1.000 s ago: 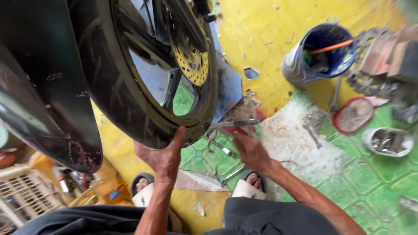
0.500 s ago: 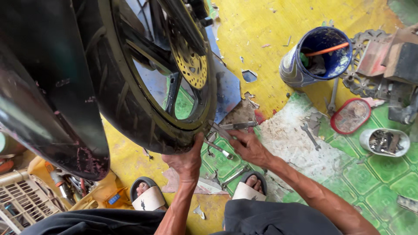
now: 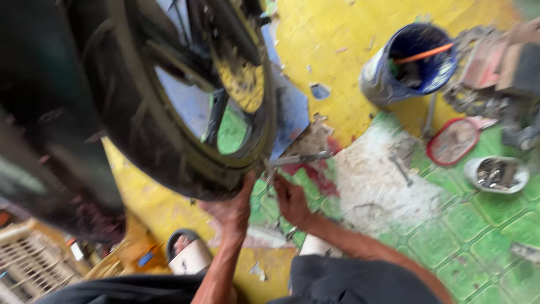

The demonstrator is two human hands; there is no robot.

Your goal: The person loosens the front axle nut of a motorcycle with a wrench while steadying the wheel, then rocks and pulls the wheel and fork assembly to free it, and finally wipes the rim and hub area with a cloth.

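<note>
One black motorcycle tyre (image 3: 140, 135) fills the upper left of the frame, its dark spoked rim carrying one yellowish brake disc (image 3: 242, 79) near the hub. Two bare hands work at the bottom edge of that tyre, just left of centre. The left hand (image 3: 233, 205) is pressed up against the rubber with the fingers spread against its underside. The right hand (image 3: 289, 200) sits just beside it, curled around one slim metal tool (image 3: 301, 159) whose shaft runs off to the right over the floor; the blur hides how tightly the fingers close. Below the hands, two sandalled feet show, one at lower left (image 3: 188, 253) and one only partly visible at lower centre. In the upper right stands one blue bucket (image 3: 408, 65) with an orange stick across it. Further right lie one red-rimmed dish (image 3: 453, 141) and one pale bowl (image 3: 498, 174) of small metal parts on the green tiled floor (image 3: 478, 225).
</note>
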